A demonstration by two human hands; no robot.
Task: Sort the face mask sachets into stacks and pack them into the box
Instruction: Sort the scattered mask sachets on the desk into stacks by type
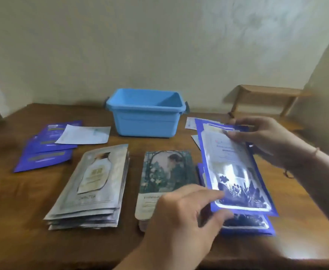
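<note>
A blue-and-silver sachet bundle [232,168] is held up over the table's right side. My left hand [181,223] pinches its near edge and my right hand [265,139] grips its far edge. Under it lies a stack of the same blue sachets [245,224]. A green sachet stack [165,178] sits in the middle, partly hidden by my left hand. To its left lies a silver sachet stack [93,190]. The empty blue box [146,114] stands open at the back centre.
Loose purple sachets [44,151] and a white sachet [83,134] lie at the back left of the wooden table [19,221]. More white sachets [191,123] peek out right of the box. A wooden bench [267,94] stands by the wall.
</note>
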